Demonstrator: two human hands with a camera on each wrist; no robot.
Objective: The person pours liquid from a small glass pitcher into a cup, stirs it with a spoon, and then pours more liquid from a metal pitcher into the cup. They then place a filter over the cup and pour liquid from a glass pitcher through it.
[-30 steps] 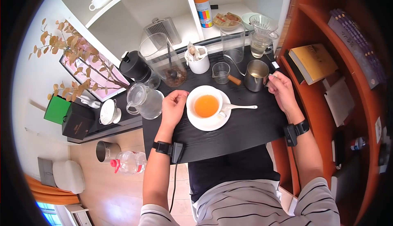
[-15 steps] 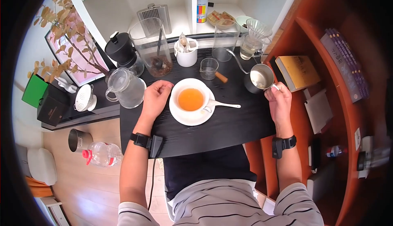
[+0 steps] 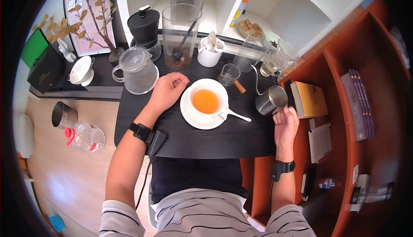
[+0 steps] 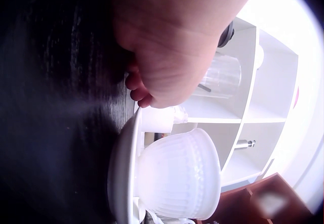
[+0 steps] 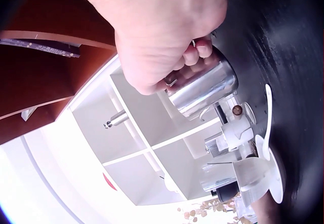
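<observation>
My right hand [image 3: 286,125] grips the handle of a stainless steel milk pitcher [image 3: 269,101] at the table's right. The pitcher [image 5: 207,89] leans, with its bottom close over the black tabletop in the right wrist view. A white cup of orange-brown liquid [image 3: 205,101] stands on a white saucer [image 3: 200,124], and a white spoon [image 3: 238,116] juts out to the right. To the left of the saucer, my left hand [image 3: 168,91] lies with loosely curled fingers and holds nothing. Its fingertips [image 4: 144,102] are right at the saucer's rim in the left wrist view.
Behind the cup stand a lidded glass jug [image 3: 137,71], a black grinder [image 3: 144,28], a tall glass cylinder [image 3: 183,35], a white mug [image 3: 209,55], a small wooden-handled glass measure [image 3: 229,73] and a glass dripper [image 3: 286,54]. A brown bookshelf [image 3: 340,95] borders the right.
The head view has swung round, so the scene appears turned. My right hand has closed round the pitcher's handle and tilted the pitcher. My left hand stays beside the saucer.
</observation>
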